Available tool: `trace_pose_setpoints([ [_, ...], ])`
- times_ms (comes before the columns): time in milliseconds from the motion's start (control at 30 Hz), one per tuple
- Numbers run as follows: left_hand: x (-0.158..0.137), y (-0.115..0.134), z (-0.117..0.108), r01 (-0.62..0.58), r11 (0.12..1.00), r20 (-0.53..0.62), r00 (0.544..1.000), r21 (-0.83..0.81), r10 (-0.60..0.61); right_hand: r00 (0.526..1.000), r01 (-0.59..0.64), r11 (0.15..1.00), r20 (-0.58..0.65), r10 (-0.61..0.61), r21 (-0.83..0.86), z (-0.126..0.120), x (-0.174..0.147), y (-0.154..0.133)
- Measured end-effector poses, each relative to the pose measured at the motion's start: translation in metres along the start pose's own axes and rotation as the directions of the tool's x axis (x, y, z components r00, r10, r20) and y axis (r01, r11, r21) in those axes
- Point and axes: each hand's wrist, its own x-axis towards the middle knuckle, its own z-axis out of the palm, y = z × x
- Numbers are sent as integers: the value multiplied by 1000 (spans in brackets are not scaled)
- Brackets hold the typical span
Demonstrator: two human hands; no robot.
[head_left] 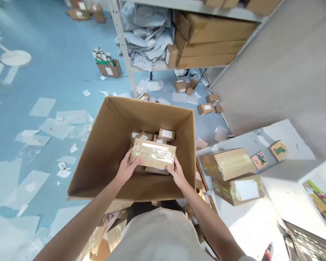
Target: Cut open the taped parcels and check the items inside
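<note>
Both my hands grip one taped cardboard box [152, 154], held level by its two ends inside a large open carton [97, 166]. My left hand [126, 166] is closed on the left end, thumb on top. On the right end, my right hand [177, 173] is closed the same way. Shiny clear tape and a white label strip show on the held box. Beneath and behind it, several smaller labelled boxes lie in the carton, one of them a small box [167, 134] near the far wall. The held box hides part of that pile.
On the right, a white table [277, 134] bears two taped boxes [230, 165] and small colourful packs. Behind the carton stands a metal shelf [122, 36] with large cartons and grey plastic bags [149, 40]. Paper sheets [57, 128] and scraps litter the blue floor.
</note>
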Motion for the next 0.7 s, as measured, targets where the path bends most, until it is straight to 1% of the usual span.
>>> trace_pose_setpoints([
  [100, -51, 33, 20, -105, 990, -31, 994, 99, 108, 997, 83, 996, 3, -83, -34, -36, -54, -4],
  [167, -81, 45, 36, -134, 974, -49, 988, 181, 145, 990, 143, 988, 0, -144, -48, -61, -88, -4],
  [233, -105, 54, 54, -163, 955, -41, 983, 250, 178, 983, 182, 980, -13, -184, -78, -86, -122, -5],
  [333, -131, 67, 80, -266, 906, 20, 961, 329, 275, 971, 222, 966, -58, -231, -135, -119, -173, -7],
  [433, -148, 85, 109, -383, 847, 133, 923, 367, 360, 939, 283, 951, -163, -302, -127, -145, -221, -7],
  [500, -155, 95, 132, -455, 808, 227, 890, 374, 396, 901, 311, 940, -273, -338, -138, -159, -248, -4],
  [567, -160, 102, 157, -532, 769, 328, 841, 353, 430, 854, 298, 937, -387, -347, -183, -171, -272, 1],
  [633, -164, 105, 181, -609, 736, 429, 773, 297, 467, 807, 253, 943, -491, -328, -215, -180, -291, 7],
  [700, -165, 107, 205, -669, 711, 522, 694, 214, 496, 748, 213, 950, -588, -308, -228, -187, -307, 12],
])
